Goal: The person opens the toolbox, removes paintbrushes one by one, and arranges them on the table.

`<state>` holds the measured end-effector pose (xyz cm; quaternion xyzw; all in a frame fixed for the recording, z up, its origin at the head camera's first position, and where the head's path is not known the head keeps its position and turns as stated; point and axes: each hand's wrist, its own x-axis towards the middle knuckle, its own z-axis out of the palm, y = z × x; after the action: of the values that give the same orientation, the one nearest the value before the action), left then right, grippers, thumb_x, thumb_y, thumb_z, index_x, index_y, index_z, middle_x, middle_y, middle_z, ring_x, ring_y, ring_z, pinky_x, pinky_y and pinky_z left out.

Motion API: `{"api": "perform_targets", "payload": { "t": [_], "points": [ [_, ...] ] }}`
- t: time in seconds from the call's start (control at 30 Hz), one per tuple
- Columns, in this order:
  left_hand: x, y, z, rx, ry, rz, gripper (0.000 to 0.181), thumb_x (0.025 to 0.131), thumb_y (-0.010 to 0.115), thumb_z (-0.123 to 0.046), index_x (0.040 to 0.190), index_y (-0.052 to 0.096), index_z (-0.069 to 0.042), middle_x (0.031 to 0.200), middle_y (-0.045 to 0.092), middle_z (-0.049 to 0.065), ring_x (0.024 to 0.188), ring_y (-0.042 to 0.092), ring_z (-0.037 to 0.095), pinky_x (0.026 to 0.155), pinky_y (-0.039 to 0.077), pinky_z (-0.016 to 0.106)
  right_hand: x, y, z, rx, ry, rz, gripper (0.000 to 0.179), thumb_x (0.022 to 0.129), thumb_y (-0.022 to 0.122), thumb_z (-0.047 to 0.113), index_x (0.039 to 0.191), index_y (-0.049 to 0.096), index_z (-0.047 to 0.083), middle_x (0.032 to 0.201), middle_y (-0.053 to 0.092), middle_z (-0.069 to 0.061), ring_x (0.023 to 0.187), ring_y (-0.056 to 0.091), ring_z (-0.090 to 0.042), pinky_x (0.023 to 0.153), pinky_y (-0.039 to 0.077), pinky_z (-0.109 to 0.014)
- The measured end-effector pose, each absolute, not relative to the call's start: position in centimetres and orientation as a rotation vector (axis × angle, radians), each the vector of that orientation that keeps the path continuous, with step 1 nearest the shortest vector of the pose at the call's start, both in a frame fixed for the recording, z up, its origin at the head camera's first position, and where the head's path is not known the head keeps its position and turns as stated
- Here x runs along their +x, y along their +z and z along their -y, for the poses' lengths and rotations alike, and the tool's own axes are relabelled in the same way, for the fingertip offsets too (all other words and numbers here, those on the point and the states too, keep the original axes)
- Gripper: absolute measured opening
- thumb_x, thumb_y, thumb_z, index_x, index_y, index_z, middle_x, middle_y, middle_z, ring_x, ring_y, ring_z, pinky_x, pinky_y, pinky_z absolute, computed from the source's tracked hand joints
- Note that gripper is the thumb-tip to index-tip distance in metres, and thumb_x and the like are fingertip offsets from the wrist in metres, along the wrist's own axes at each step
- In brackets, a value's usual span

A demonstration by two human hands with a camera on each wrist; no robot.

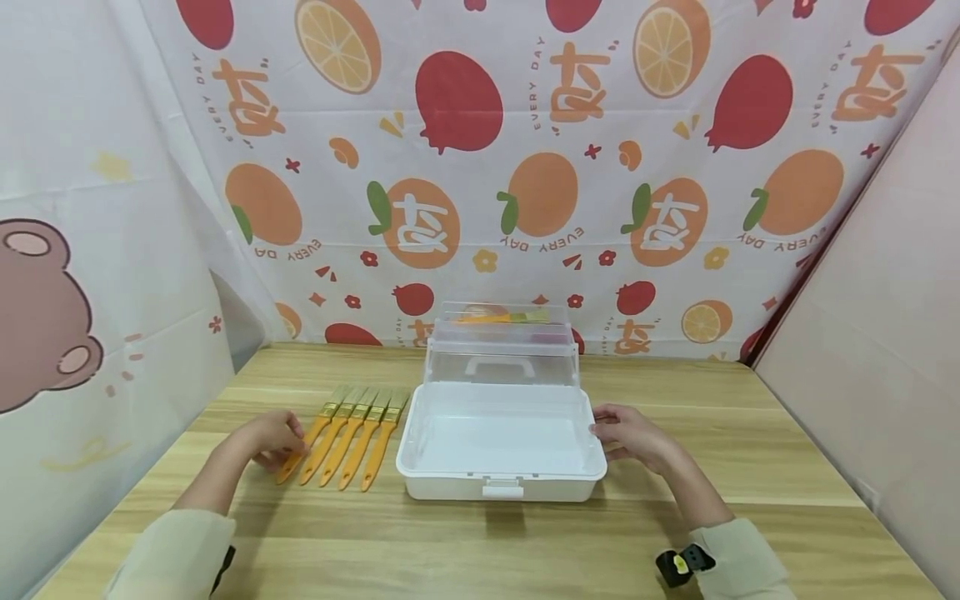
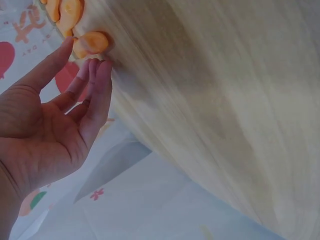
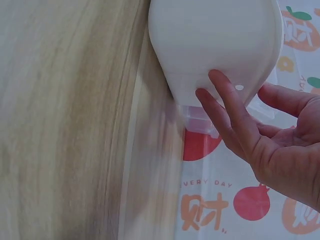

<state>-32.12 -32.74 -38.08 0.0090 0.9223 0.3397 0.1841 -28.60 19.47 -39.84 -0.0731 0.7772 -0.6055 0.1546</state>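
Observation:
In the head view, my left hand is at the leftmost of several paintbrushes with orange handles. Its thumb and fingertips pinch that paintbrush near the handle's lower end. The left wrist view has the rounded handle end between thumb and fingertips. A white plastic box stands right of the brushes, its clear lid raised at the back. My right hand touches the box's right side. Its fingers lie fairly straight against the outer wall, with the thumb at the rim.
The other paintbrushes lie side by side, bristles pointing away. Another paintbrush shows at the raised lid. A wooden table carries everything, with a fruit-print cloth behind and pale cloths at both sides.

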Motion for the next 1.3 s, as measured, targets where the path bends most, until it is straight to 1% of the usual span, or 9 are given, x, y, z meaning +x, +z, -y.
{"api": "perform_targets", "payload": {
  "t": [0.23,0.37,0.5,0.73,0.8,0.9,1.07,1.17,1.3],
  "points": [
    [-33.5,-36.4,31.6,0.129,1.036,-2.675,0.015,0.087,0.057,-0.005,0.087,0.047,0.006,0.083,0.053,0.013,0.069,0.051,0.023,0.059,0.052,0.037,-28.5,-39.6,-19.1,-0.187,-1.714,-2.256,0.04,0.094,0.048,0.007,0.125,0.038,-0.015,0.109,0.051,-0.018,0.092,0.056,-0.023,0.071,0.051,-0.042],
    [-35.0,-34.4,29.4,0.249,1.022,-2.744,0.018,0.088,0.057,-0.009,0.092,0.048,0.006,0.089,0.055,0.019,0.073,0.053,0.026,0.061,0.052,0.038,-28.6,-39.7,-19.1,-0.176,-1.711,-2.264,0.04,0.093,0.048,0.007,0.125,0.038,-0.015,0.109,0.051,-0.018,0.092,0.056,-0.024,0.071,0.051,-0.042],
    [-36.7,-31.8,26.2,0.402,0.963,-2.864,0.021,0.088,0.057,-0.01,0.096,0.051,0.008,0.09,0.056,0.02,0.071,0.054,0.024,0.06,0.051,0.036,-28.7,-39.6,-19.1,-0.167,-1.703,-2.279,0.039,0.094,0.048,0.006,0.125,0.038,-0.015,0.109,0.051,-0.019,0.092,0.056,-0.024,0.072,0.051,-0.042],
    [-39.1,-28.1,18.7,0.618,0.866,-3.031,0.014,0.089,0.056,-0.01,0.093,0.053,0.003,0.086,0.055,0.014,0.076,0.05,0.025,0.066,0.043,0.035,-28.5,-39.5,-18.9,-0.147,-1.677,-2.315,0.034,0.093,0.047,0.002,0.122,0.04,-0.014,0.108,0.051,-0.02,0.091,0.057,-0.025,0.071,0.051,-0.043],
    [-39.7,-27.6,16.7,0.674,0.858,-3.04,0.013,0.089,0.057,-0.01,0.093,0.054,0.003,0.087,0.056,0.013,0.076,0.051,0.025,0.067,0.044,0.035,-28.5,-39.5,-18.8,-0.144,-1.674,-2.316,0.033,0.093,0.047,0.002,0.122,0.04,-0.014,0.108,0.051,-0.019,0.092,0.056,-0.026,0.071,0.051,-0.043],
    [-40.7,-27.5,14.0,0.701,0.8,-3.059,0.015,0.09,0.057,-0.012,0.098,0.057,0.001,0.09,0.058,0.012,0.077,0.053,0.024,0.069,0.045,0.035,-28.4,-39.5,-18.9,-0.145,-1.677,-2.313,0.033,0.093,0.047,0.002,0.121,0.04,-0.014,0.107,0.052,-0.019,0.092,0.057,-0.027,0.071,0.051,-0.043],
    [-42.7,-28.8,10.9,0.663,0.674,-3.104,0.02,0.093,0.054,-0.015,0.108,0.06,-0.003,0.103,0.06,0.01,0.092,0.054,0.023,0.08,0.045,0.037,-28.4,-39.5,-19.0,-0.151,-1.675,-2.318,0.034,0.093,0.048,0.003,0.121,0.04,-0.014,0.107,0.052,-0.019,0.093,0.057,-0.028,0.071,0.051,-0.043],
    [-44.3,-29.9,9.8,0.658,0.641,-3.13,0.023,0.094,0.053,-0.014,0.113,0.06,-0.004,0.109,0.06,0.01,0.101,0.053,0.024,0.087,0.042,0.037,-28.6,-39.6,-19.1,-0.147,-1.676,-2.319,0.034,0.093,0.048,0.002,0.121,0.041,-0.014,0.107,0.052,-0.02,0.093,0.057,-0.028,0.071,0.051,-0.043],
    [-45.4,-31.0,9.1,0.648,0.615,-3.107,0.027,0.094,0.051,-0.012,0.118,0.059,-0.003,0.115,0.059,0.012,0.107,0.052,0.026,0.091,0.041,0.037,-28.6,-39.5,-19.1,-0.152,-1.678,-2.313,0.033,0.092,0.048,0.001,0.12,0.041,-0.014,0.107,0.052,-0.02,0.093,0.057,-0.027,0.071,0.051,-0.043]
  ]
}}
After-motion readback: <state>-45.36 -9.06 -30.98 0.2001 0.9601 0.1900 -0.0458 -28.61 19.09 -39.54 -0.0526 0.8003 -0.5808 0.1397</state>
